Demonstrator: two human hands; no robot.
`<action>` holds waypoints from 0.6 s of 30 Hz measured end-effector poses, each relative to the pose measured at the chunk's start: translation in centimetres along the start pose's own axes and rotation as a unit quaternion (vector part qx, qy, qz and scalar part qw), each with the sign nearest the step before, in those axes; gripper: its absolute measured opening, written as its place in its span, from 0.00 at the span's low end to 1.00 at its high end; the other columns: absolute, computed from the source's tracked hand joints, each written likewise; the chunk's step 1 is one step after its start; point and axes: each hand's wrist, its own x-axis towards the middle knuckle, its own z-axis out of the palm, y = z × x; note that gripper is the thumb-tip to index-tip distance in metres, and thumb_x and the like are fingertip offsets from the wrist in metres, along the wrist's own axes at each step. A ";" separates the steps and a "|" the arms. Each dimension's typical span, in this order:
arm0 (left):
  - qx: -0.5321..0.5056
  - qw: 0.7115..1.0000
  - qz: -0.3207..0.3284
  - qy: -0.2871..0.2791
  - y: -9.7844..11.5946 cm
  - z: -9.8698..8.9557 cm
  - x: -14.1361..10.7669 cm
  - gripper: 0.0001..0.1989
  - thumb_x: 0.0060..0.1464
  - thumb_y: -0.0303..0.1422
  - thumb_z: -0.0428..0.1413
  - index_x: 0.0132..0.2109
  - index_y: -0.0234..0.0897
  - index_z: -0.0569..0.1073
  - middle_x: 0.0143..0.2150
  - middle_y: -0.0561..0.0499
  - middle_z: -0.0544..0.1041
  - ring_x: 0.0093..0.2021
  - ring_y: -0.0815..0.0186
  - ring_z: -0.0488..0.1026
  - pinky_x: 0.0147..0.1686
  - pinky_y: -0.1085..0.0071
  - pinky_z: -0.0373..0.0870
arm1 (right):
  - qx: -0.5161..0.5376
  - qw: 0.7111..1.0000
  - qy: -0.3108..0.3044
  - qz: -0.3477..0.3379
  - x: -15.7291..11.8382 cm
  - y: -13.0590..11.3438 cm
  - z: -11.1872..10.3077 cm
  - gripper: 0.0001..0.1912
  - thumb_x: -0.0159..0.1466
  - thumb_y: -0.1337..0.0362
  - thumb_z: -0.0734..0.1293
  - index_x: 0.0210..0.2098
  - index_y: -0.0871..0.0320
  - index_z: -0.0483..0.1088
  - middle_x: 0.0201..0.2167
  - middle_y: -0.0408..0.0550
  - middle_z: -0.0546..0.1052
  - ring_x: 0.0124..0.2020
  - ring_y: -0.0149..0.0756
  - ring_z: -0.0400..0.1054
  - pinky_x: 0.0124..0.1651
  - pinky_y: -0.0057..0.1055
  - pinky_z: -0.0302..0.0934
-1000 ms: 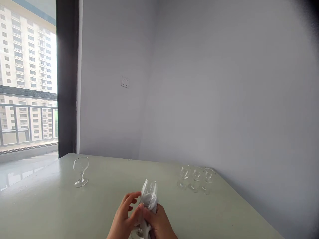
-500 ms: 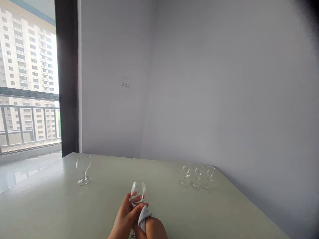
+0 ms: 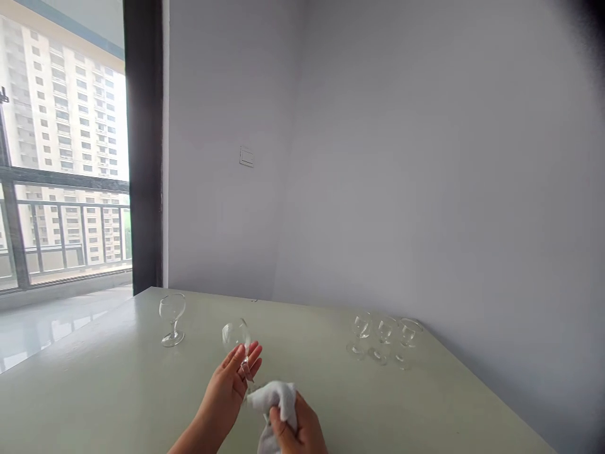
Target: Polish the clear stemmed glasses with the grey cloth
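My left hand (image 3: 231, 378) is closed round the stem of a clear wine glass (image 3: 235, 334), just above the table near the middle. The bowl tilts up and to the left; its foot is partly hidden by the cloth. My right hand (image 3: 300, 425) grips a light grey cloth (image 3: 276, 398), which lies close to the glass's foot. Whether the cloth touches the foot I cannot tell.
Another stemmed glass (image 3: 172, 318) stands upright on the pale green table (image 3: 127, 391) at the left. Several stemmed glasses (image 3: 362, 328) stand in a group at the right, near the grey wall (image 3: 425, 189). A window is on the far left.
My left hand has shifted up and left, and the glass now tilts left. My right hand and the cloth have come away from the bowl towards the foot. The view has turned slightly left.
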 end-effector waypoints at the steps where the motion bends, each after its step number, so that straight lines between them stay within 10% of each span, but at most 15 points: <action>1: -0.004 1.000 -0.018 0.006 0.5 -0.2 0.1 0.10 0.51 0.33 0.59 0.40 0.32 0.72 0.34 0.49 0.76 0.35 0.68 0.75 0.35 0.76 0.73 | 0.030 0.999 0.026 0.021 0.4 0.0 -0.3 0.23 0.59 0.44 0.59 0.36 0.57 0.71 0.30 0.50 0.74 0.33 0.41 0.68 0.37 0.33 0.61; 6: -0.039 0.998 -0.053 0.010 1.8 -0.8 0.1 0.15 0.48 0.42 0.60 0.38 0.36 0.72 0.25 0.57 0.71 0.16 0.78 0.63 0.13 0.81 0.59 | 0.061 0.991 0.120 0.011 2.0 0.6 -2.3 0.24 0.57 0.43 0.61 0.40 0.57 0.66 0.34 0.51 0.73 0.37 0.42 0.66 0.43 0.34 0.58; 18: -0.053 0.997 -0.050 -0.034 -0.2 0.3 -0.9 0.09 0.49 0.31 0.61 0.34 0.34 0.68 0.25 0.55 0.71 0.15 0.79 0.60 0.13 0.83 0.60 | 0.082 0.984 0.113 0.108 3.3 0.1 -3.2 0.25 0.49 0.45 0.69 0.35 0.60 0.68 0.22 0.44 0.68 0.23 0.35 0.61 0.24 0.29 0.57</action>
